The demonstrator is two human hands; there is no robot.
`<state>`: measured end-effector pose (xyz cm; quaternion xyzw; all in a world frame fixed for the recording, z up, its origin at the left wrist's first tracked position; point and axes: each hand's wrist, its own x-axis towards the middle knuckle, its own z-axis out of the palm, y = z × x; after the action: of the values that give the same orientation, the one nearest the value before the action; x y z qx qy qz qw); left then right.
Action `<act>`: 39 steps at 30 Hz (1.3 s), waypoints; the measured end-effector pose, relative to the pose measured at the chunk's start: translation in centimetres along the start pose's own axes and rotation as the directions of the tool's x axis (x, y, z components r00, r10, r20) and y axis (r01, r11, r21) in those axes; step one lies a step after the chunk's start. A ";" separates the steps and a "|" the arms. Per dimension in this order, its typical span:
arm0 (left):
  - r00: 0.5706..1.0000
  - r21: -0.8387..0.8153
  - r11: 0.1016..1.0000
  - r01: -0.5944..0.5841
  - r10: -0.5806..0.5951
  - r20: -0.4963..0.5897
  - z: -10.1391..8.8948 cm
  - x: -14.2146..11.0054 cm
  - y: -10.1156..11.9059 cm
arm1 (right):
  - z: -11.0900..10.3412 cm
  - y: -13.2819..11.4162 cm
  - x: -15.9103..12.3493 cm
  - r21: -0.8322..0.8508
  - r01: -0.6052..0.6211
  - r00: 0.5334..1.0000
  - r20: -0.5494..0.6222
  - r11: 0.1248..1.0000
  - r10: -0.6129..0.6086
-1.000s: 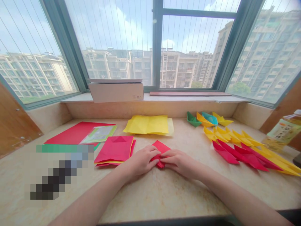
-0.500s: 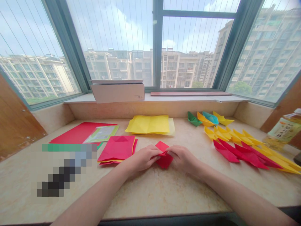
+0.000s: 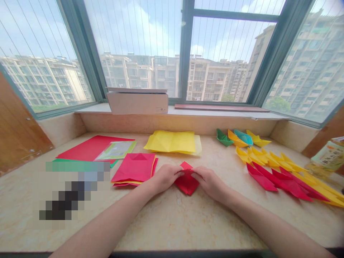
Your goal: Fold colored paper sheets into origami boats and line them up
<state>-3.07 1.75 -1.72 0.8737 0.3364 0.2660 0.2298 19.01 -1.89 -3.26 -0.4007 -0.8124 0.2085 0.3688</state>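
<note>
A small red folded paper (image 3: 187,182), diamond-shaped, is held at mid-counter between my two hands. My left hand (image 3: 170,176) pinches its left side, thumb and fingers pressed together. On the opposite side my right hand (image 3: 206,179) grips the paper near its upper right edge. The fingers partly cover the upper folds. Just left of my left hand lies a stack of folded red and yellow paper (image 3: 134,167). To the right of my right hand sit several red paper boats (image 3: 262,177), with yellow paper boats (image 3: 264,157) behind them.
Yellow sheets (image 3: 172,142) lie at the back. Red sheets (image 3: 86,147) and a green-edged clear packet (image 3: 117,149) are at left, near a blurred-out patch. Green (image 3: 224,138) and blue (image 3: 244,137) boats stand back right, a bottle (image 3: 329,154) far right. A white box (image 3: 138,103) rests on the sill.
The red paper has opened from a narrow, crumpled-looking shape into a flat diamond between my hands. My hands have moved slightly apart, both still on it. The view has shifted a little.
</note>
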 end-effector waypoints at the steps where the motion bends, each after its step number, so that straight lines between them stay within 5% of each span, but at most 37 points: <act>1: 1.000 -0.016 1.000 0.010 -0.010 0.013 0.0 0.0 0.1 | 0.1 0.1 0.1 0.018 -0.028 0.999 -0.015 0.999 0.028; 6: 0.992 -0.261 0.959 0.111 -0.124 -0.033 0.3 0.1 0.5 | 0.5 0.4 0.7 0.145 -0.166 0.985 -0.028 0.976 0.171; 11: 0.955 -0.255 0.937 0.239 -0.274 -0.110 0.7 0.7 0.6 | 0.2 0.2 1.0 0.057 -0.183 0.982 -0.042 0.981 0.186; 17: 0.947 -0.225 0.935 0.275 -0.304 -0.106 0.9 0.7 0.8 | -1.9 -0.2 0.1 -0.146 -0.236 0.968 0.055 0.961 0.246; 26: 0.972 -0.015 0.985 0.175 -0.175 -0.154 0.8 0.2 -0.1 | -1.8 1.7 0.1 0.160 -0.444 0.895 0.045 0.881 0.443; 29: 0.981 -0.001 0.991 0.131 -0.130 -0.143 0.8 0.1 -0.2 | -2.2 2.1 0.3 0.331 -0.368 0.927 0.064 0.869 0.368; 32: 0.982 -0.060 0.994 0.088 -0.097 -0.161 0.7 0.0 0.0 | -2.5 2.3 0.4 0.383 -0.244 0.956 -0.060 0.891 0.287; 39: 0.971 -0.253 0.967 0.039 -0.097 -0.220 -0.3 0.0 0.4 | -2.9 1.8 0.3 0.375 -0.098 0.938 -0.276 0.922 0.211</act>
<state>-3.05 1.56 -1.29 0.7894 0.3549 0.3971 0.3053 22.05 -0.47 -2.46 -0.4188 -0.6583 0.3148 0.5405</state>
